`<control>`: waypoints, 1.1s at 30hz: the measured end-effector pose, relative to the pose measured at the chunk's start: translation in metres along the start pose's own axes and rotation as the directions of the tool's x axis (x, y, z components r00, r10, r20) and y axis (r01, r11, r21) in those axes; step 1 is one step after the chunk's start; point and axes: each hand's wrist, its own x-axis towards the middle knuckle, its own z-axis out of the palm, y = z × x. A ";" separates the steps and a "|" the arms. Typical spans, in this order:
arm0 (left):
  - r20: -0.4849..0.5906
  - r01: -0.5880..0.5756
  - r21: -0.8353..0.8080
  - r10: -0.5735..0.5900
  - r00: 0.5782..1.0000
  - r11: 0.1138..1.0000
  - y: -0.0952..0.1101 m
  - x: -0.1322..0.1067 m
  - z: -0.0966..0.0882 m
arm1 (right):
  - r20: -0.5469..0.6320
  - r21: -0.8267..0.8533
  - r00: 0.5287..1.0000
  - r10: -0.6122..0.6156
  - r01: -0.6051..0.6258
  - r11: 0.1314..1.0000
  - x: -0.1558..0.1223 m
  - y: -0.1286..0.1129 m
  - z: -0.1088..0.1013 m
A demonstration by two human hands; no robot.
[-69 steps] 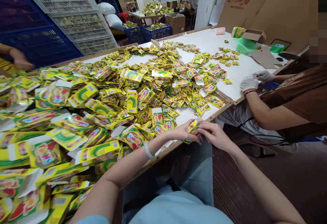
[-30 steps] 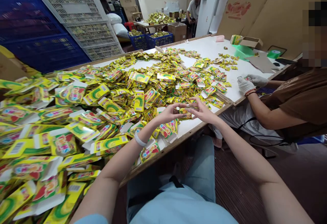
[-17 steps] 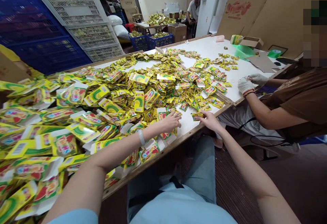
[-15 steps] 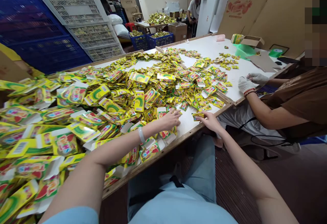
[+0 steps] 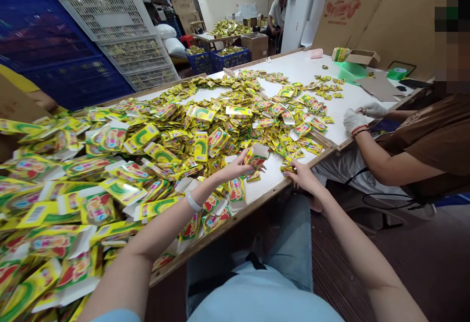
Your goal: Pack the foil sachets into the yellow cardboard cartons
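My left hand (image 5: pixel 237 166) is closed around a small yellow carton (image 5: pixel 256 156) whose white end flap stands open toward the right. Between the fingers and thumb of my right hand (image 5: pixel 303 176), just over the table's wooden front edge, is a small yellow packet (image 5: pixel 287 169). A bare patch of white tabletop (image 5: pixel 270 181) lies between the two hands. Loose yellow packets (image 5: pixel 282 148) are heaped just beyond them. Many more cartons (image 5: pixel 123 190), several with open white flaps, cover the table to the left and under my left forearm.
At the right a co-worker in white gloves (image 5: pixel 355 121) sits at the same table. A wooden strip (image 5: pixel 325 142) divides the tabletop. Farther back are a green bowl (image 5: pixel 350 71), an open cardboard box (image 5: pixel 363 57) and blue crates (image 5: pixel 229 57). Stacked crates (image 5: pixel 125 38) stand at left.
My left hand has lifted a carton off the pile, where before it lay over the cartons with fingers spread. My right hand has shifted slightly, still holding a packet.
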 end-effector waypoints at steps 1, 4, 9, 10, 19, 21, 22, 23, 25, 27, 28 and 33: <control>0.013 0.035 -0.132 -0.034 0.999 0.991 0.003 -0.003 0.006 | 0.012 0.020 1.000 0.003 -0.003 1.000 -0.001 -0.007 -0.002; 0.125 0.155 -0.401 -0.114 0.986 0.903 0.010 -0.011 0.028 | 0.010 0.205 1.000 -0.009 0.007 0.979 -0.008 -0.032 -0.004; 0.234 0.193 -0.428 -0.098 0.967 0.883 0.030 -0.022 0.052 | -0.079 0.465 0.985 -0.154 0.173 0.868 -0.019 -0.074 0.011; 0.235 0.182 -0.406 -0.090 0.968 0.896 0.034 -0.023 0.054 | -0.079 0.419 0.978 -0.194 0.209 0.884 -0.019 -0.081 0.013; 0.254 0.126 -0.166 -0.081 0.964 0.978 0.025 -0.034 0.066 | 0.484 -0.186 0.821 -0.303 0.435 0.881 -0.024 -0.119 -0.013; 0.281 0.132 -0.207 -0.070 0.957 0.969 0.017 -0.038 0.074 | 0.560 -0.147 0.790 -0.248 0.389 0.909 -0.032 -0.116 -0.016; 0.298 0.147 -0.237 -0.072 0.952 0.960 0.014 -0.039 0.077 | 0.576 -0.083 0.787 -0.221 0.326 0.942 -0.037 -0.111 -0.016; 0.312 0.169 -0.265 -0.081 0.947 0.949 0.011 -0.041 0.080 | 0.567 -0.009 0.801 -0.192 0.239 0.971 -0.042 -0.103 -0.015; 0.339 0.212 -0.281 -0.110 0.934 0.936 0.007 -0.042 0.084 | 0.483 0.095 0.868 -0.113 0.077 0.993 -0.050 -0.085 -0.012; 0.357 0.225 -0.251 -0.126 0.926 0.942 0.006 -0.040 0.085 | 0.379 0.107 0.923 -0.070 0.032 0.994 -0.056 -0.068 -0.009; 0.361 0.218 -0.234 -0.124 0.924 0.947 0.006 -0.038 0.086 | 0.350 0.096 0.934 -0.067 0.036 0.995 -0.057 -0.062 -0.007; 0.402 0.202 -0.276 -0.078 0.912 0.940 0.007 -0.023 0.090 | 0.569 0.133 0.822 0.020 -0.116 0.984 -0.061 -0.059 -0.002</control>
